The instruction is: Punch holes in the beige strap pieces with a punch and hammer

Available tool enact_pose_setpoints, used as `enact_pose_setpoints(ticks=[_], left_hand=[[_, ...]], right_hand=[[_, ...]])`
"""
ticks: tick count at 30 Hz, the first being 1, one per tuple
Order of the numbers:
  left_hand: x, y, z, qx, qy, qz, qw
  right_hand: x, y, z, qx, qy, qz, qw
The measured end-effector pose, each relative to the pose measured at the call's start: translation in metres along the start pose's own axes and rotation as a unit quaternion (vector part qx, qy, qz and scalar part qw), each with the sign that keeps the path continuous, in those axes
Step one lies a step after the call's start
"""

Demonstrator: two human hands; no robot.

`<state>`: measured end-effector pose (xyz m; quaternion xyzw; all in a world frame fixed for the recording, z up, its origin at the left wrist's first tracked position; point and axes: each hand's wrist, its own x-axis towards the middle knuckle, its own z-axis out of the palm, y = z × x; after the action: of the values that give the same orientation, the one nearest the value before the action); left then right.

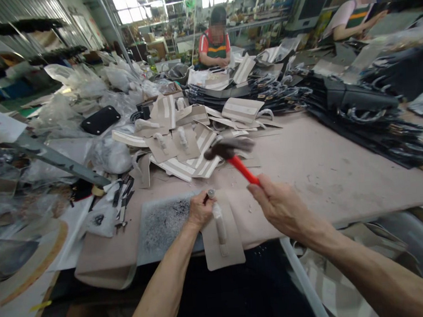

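My right hand [280,206] is closed around the red handle of a hammer [233,156], whose dark head is raised and blurred above the table. My left hand [199,210] is closed around a small metal punch [211,194] held upright on a beige leather piece [222,235] with a strap down its middle. That piece lies partly over a scarred grey pounding slab [163,224] at the near table edge.
A heap of beige and white striped pieces [181,141] lies mid-table. Stacks of dark strapped parts [367,109] fill the right side, clear plastic bags [83,90] the left. Two other people [215,42] sit at the far end. The pinkish tabletop [324,170] runs to the right.
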<state>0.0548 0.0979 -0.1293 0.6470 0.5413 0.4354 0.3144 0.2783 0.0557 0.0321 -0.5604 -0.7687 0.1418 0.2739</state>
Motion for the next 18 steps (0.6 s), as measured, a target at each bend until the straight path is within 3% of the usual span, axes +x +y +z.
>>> enact_pose_setpoints(ticks=[2,3,4,7,9,16,18], left_hand=[[0.0,0.002,-0.001,-0.008,0.0,-0.003,1.0],[0.001,0.002,-0.001,-0.008,-0.001,-0.005,1.0],[0.001,0.003,-0.001,-0.005,-0.002,-0.008,1.0],[0.001,0.002,-0.001,0.008,-0.012,-0.011,1.0],[0.001,0.001,-0.001,0.01,-0.017,-0.008,1.0],[0.002,0.001,-0.002,-0.002,-0.011,0.01,1.0],[0.002,0.0,-0.002,-0.01,-0.008,0.007,1.0]], right_hand=[[-0.001,-0.006,0.0,0.042,0.105,0.026,0.993],[-0.003,-0.006,0.004,0.045,0.11,0.031,0.992],[-0.006,-0.004,0.011,0.034,0.079,0.031,0.996],[-0.015,0.012,0.03,-0.046,-0.129,0.011,0.991],[-0.019,0.027,0.038,-0.088,-0.201,0.019,0.976],[-0.031,0.08,0.068,-0.103,-0.238,0.15,0.954],[-0.036,0.083,0.08,-0.164,-0.202,0.137,0.956]])
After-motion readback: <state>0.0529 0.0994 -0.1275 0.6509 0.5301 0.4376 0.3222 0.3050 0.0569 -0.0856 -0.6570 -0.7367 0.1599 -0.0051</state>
